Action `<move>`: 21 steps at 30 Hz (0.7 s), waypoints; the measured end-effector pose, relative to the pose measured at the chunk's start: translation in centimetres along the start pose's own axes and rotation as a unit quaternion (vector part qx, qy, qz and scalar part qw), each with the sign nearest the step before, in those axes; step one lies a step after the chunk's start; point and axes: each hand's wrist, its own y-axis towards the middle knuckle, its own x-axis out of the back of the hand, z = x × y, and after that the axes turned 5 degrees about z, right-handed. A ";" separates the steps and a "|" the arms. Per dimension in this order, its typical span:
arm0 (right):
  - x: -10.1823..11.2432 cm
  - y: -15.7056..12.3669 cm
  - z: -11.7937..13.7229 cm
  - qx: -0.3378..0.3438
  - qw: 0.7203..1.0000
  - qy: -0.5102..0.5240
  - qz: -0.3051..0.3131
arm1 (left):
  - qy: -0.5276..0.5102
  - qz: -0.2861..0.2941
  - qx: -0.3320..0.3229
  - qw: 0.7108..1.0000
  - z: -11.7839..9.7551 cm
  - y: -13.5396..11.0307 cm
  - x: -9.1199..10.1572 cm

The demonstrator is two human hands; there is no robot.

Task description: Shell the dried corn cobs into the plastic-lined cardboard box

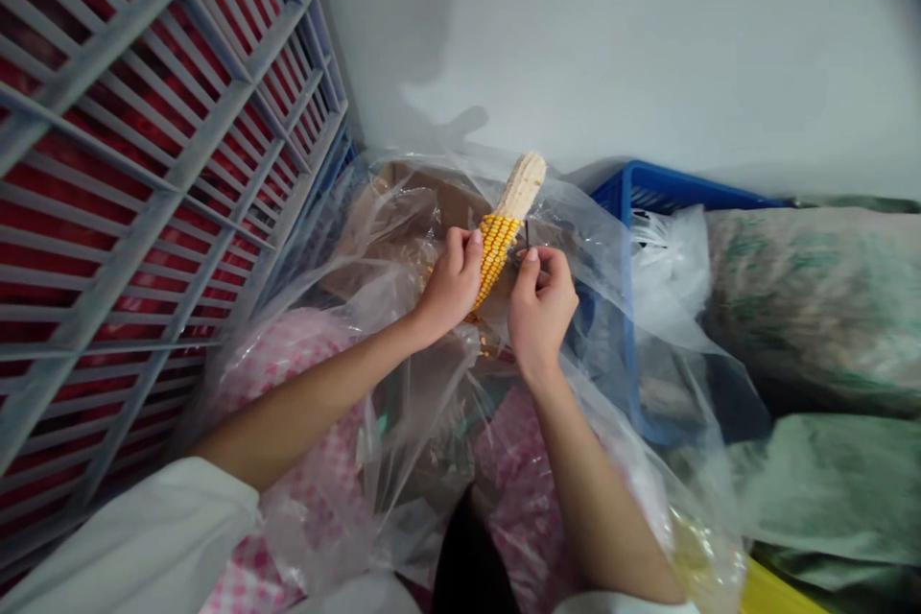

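Note:
An ear of corn is held tilted in front of me, its top end pointing up and to the right. The upper part is a bare pale cob, while yellow kernels cover the lower part. My left hand grips the kernel-covered part from the left, thumb on top. Close to the corn's right side, my right hand pinches a thin dark rod whose kind I cannot make out. Below both hands spreads a clear plastic bag, with a few loose kernels in it.
A tall grey slatted crate with red contents stands at the left. To the right, a blue plastic basket holds a white plastic bag. A large filled sack lies beyond it. A pale wall rises behind.

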 end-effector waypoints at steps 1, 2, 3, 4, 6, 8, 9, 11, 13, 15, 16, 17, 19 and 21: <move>0.1 0.1 0.0 0.001 1.000 0.002 0.000 | 0.001 -0.003 0.002 1.000 0.0 0.0 0.0; 0.1 0.2 0.1 0.002 1.000 0.002 0.002 | 0.002 -0.004 0.002 1.000 0.0 0.0 0.0; 0.2 0.3 0.2 0.004 1.000 -0.002 0.006 | 0.004 -0.003 -0.001 1.000 0.0 0.0 0.0; 0.2 0.3 0.2 0.007 1.000 -0.009 0.011 | 0.005 -0.001 -0.006 1.000 0.0 0.0 0.0; 0.1 0.4 0.3 0.013 0.999 -0.041 0.027 | 0.013 0.006 -0.019 1.000 0.0 -0.2 -0.1; -0.1 0.4 0.1 0.018 0.994 -0.095 0.044 | 0.024 0.010 -0.029 0.999 0.2 -0.4 -0.3; -0.2 0.4 0.0 0.020 0.990 -0.129 0.049 | 0.027 0.010 -0.028 0.999 0.3 -0.4 -0.3; -0.4 0.5 -0.4 0.030 0.978 -0.199 0.062 | 0.019 0.007 -0.009 1.000 0.5 -0.2 -0.3; -0.4 0.7 -1.0 0.055 0.962 -0.255 0.079 | -0.024 0.023 0.039 0.999 0.6 0.3 0.0; -0.1 1.0 -1.4 0.085 0.949 -0.289 0.095 | -0.092 0.076 0.102 0.988 0.3 0.9 0.7; 0.2 1.1 -1.5 0.097 0.944 -0.299 0.098 | -0.123 0.113 0.129 0.977 0.1 1.3 1.2; 0.4 1.2 -1.5 0.105 0.941 -0.305 0.098 | -0.145 0.149 0.152 0.966 -0.3 1.6 1.7; 0.8 1.2 -1.5 0.102 0.942 -0.306 0.095 | -0.159 0.211 0.189 0.946 -1.0 2.0 2.7; 0.8 1.0 -1.3 0.076 0.951 -0.286 0.095 | -0.149 0.242 0.212 0.935 -1.3 2.1 3.1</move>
